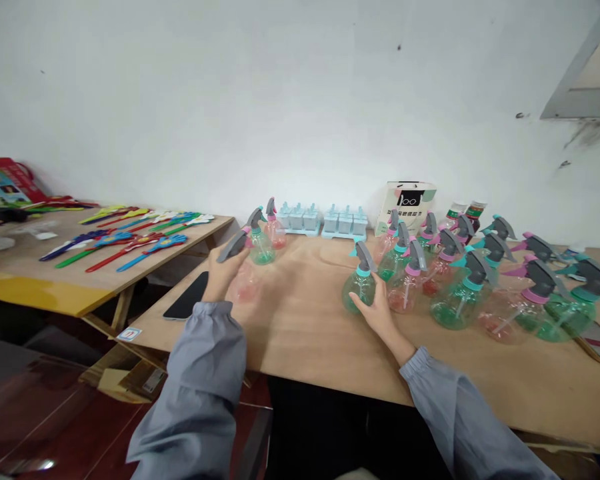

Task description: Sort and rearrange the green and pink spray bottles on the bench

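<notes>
My left hand (224, 268) is closed round the neck and trigger head of a pink spray bottle (245, 285), whose clear pink body shows just right of the fingers. A green spray bottle (356, 288) with a grey and turquoise head stands upright at my right hand (374, 308), which grips its round body from the right. Behind the left bottle are another green spray bottle (263, 248) and a pink spray bottle (275, 233). Several more pink and green spray bottles (455, 308) stand close together to the right of my right hand.
Two light-blue ice-pop moulds (345, 223) sit against the wall beside a printed box (405, 203). A black phone (187, 297) lies by my left wrist on the brown table (305, 333). The left table (95, 283) holds several colourful hand-shaped sticks (130, 248). Dark-labelled bottles (475, 217) stand at the back right.
</notes>
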Tool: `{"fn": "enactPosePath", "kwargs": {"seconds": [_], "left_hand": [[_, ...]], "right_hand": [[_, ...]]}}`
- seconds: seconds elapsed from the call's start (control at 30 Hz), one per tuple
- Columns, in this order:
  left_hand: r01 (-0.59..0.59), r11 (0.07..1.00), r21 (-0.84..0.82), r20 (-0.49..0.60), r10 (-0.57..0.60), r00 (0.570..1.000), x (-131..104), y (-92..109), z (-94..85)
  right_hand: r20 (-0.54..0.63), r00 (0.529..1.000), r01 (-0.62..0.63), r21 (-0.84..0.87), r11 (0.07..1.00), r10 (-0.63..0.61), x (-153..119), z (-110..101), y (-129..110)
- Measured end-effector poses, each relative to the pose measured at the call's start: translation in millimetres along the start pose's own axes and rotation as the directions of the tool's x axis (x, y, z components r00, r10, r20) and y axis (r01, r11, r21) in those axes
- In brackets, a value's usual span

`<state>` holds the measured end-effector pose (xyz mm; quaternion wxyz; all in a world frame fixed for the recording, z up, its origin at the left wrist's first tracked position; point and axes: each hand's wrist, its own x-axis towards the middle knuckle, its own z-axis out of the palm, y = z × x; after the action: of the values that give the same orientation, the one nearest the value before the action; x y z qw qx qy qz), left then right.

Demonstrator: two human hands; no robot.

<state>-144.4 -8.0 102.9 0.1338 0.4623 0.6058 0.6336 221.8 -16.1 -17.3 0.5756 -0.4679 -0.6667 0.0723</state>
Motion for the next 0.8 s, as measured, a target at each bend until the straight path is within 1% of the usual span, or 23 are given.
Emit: {"fn": "enactPosePath", "kwargs": {"seconds": [0.03, 0.1, 0.2, 0.27, 0.33, 0.43, 0.53, 0.8], "left_hand": [[-0.001, 1.000, -0.001, -0.038, 0.001, 0.999, 8.3, -7.2, -4.5], [-0.014, 1.000, -0.026, -0.075, 0.012, 0.997, 19.9, -19.8, -10.4], [-0.026, 0.999, -0.038, -0.102, 0.022, 0.995, 27.2, -35.2, -14.1], [-0.045, 0.999, -0.009, -0.128, 0.044, 0.991, 28.2, -44.5, -15.1], [-0.075, 0.997, 0.028, -0.122, 0.078, 0.990, 28.0, -53.7, -15.4], [-0.109, 0.993, 0.047, -0.064, 0.112, 0.992, 28.4, -65.7, -14.1], [-0.109, 0.991, 0.071, -0.054, 0.113, 0.992, 33.4, -71.4, -9.4], [-0.098, 0.985, 0.145, -0.065, 0.108, 0.992, 59.4, -72.7, 12.9]], "right_hand": [[0.000, 1.000, 0.001, 0.002, 1.000, -0.001, 0.0, 0.1, 0.0], [-0.008, 1.000, -0.001, 0.000, 1.000, 0.001, 0.1, 0.5, 0.0], [-0.016, 1.000, -0.007, -0.005, 1.000, 0.006, 0.0, 0.9, 0.1], [-0.014, 1.000, -0.006, -0.004, 1.000, 0.006, 0.0, 1.1, 0.1], [-0.016, 1.000, -0.004, -0.004, 1.000, 0.004, 0.0, 1.0, 0.0], [-0.019, 1.000, -0.001, -0.004, 1.000, 0.001, 0.1, 0.3, -0.2], [-0.007, 1.000, -0.004, -0.001, 1.000, 0.004, 0.0, -0.6, -0.3], [-0.018, 1.000, -0.007, 0.003, 1.000, 0.007, -0.5, 1.0, 0.7]]}}
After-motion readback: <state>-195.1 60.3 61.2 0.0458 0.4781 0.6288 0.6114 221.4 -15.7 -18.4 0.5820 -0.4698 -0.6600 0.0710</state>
